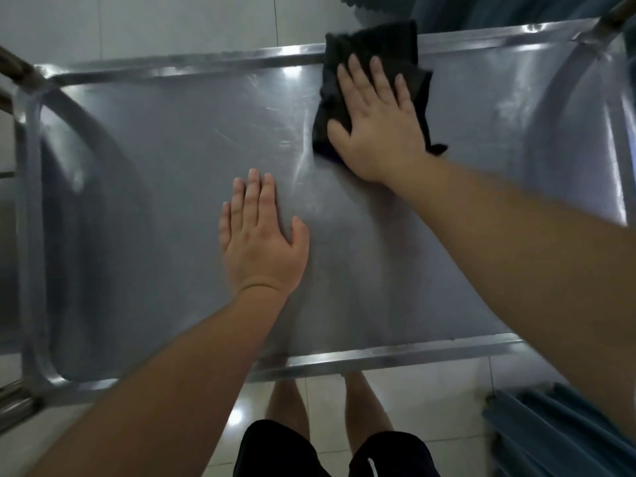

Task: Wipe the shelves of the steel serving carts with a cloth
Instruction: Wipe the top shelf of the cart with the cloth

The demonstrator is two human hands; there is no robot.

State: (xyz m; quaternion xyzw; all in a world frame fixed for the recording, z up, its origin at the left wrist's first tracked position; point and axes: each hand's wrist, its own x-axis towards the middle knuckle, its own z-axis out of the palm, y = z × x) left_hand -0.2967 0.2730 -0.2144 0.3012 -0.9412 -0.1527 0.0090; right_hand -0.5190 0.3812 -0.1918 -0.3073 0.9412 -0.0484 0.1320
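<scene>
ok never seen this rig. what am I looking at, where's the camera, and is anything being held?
There is no machine here: a person works with bare hands. The one picture comes from a camera worn on the head, looking down, so you see forearms, legs and floor tiles below. The shiny grey surface is the top shelf of a steel serving cart. The right hand lies flat with straight fingers on a dark cloth, pressing it onto the shelf near the far rim; the cloth overlaps that rim. The left hand rests flat on bare steel, holding nothing. Neither hand has a grip on anything.
</scene>
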